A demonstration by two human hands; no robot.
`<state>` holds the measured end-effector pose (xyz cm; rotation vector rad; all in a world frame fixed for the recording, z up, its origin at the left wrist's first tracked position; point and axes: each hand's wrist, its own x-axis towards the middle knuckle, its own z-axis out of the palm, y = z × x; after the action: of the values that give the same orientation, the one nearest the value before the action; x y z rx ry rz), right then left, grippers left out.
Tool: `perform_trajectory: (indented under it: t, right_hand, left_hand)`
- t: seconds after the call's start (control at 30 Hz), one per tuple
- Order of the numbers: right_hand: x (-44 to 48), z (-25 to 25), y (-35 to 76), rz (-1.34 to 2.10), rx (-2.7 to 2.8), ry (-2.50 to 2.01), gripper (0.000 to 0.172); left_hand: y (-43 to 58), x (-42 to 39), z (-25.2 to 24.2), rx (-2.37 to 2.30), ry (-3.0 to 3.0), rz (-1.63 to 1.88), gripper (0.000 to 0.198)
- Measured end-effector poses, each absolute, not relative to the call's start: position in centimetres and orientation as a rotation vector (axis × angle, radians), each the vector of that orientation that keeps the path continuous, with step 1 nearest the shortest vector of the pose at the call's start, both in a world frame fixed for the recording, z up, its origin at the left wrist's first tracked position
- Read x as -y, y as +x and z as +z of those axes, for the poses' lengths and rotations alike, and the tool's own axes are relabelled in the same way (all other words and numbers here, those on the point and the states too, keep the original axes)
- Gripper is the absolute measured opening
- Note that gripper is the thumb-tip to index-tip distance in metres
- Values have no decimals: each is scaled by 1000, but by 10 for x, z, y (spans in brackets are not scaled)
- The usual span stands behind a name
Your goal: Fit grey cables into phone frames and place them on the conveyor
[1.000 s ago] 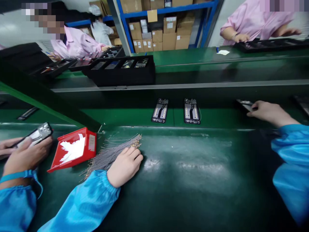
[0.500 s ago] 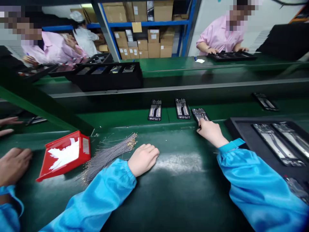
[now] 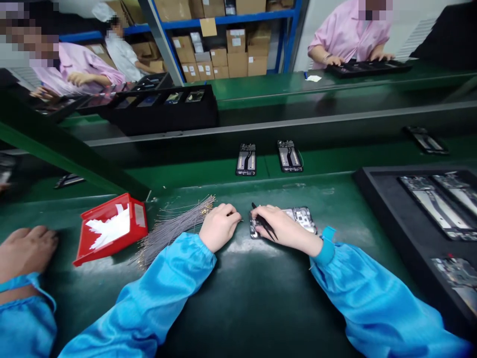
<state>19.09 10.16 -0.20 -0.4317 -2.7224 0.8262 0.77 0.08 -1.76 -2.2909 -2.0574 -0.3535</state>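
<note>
My left hand is closed in a pinch beside a bundle of thin grey cables with gold-coloured ends. A tiny tip at its fingertips looks like the end of one such cable; the rest is hidden. Black tweezers are held in my right hand, slanting across its fingers. Under that hand, an opened phone body lies sideways on the green bench, with its circuit board showing. My right fingers are over its left end and partly cover it.
A red bin of white strips stands left of the cables. Two phone bodies, one of them a phone body, lie on the ledge ahead. A black tray with more is at right. Another person's hand rests at far left.
My right hand has brought the phone body from the ledge back onto the bench, nearer my left hand. The tweezers now show clearly. My left hand has tightened into a pinch.
</note>
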Motion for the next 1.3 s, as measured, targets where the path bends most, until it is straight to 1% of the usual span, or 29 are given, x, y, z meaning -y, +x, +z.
perform_trajectory:
  t: [0.1,0.27,0.37,0.47,0.57,0.8,1.0,1.3]
  right_hand:
    - [-108,-9,187,934,2559,-470,22]
    - [-104,-9,187,1203,2252,-552,21]
    - [-101,-10,180,1208,2125,-619,15]
    - [-102,-17,172,1211,2054,-724,14]
    - [-105,-25,167,1278,2039,-734,7]
    - [-103,-27,167,1373,2031,-787,15]
    - [-103,-22,168,1236,2109,-775,5]
    - [-104,-24,170,1317,2087,-815,10]
  left_hand:
    - [9,-1,-16,2084,-2256,-353,19]
    - [19,-10,-16,2116,-2249,-348,16]
    - [21,-15,-19,2133,-2274,-410,13]
    - [18,-17,-23,2164,-2288,-545,11]
    - [17,-17,-25,2166,-2301,-652,11]
    - [16,-15,-28,2162,-2309,-768,12]
    - [16,-15,-29,2124,-2315,-763,13]
    - [17,-15,-28,2082,-2317,-768,15]
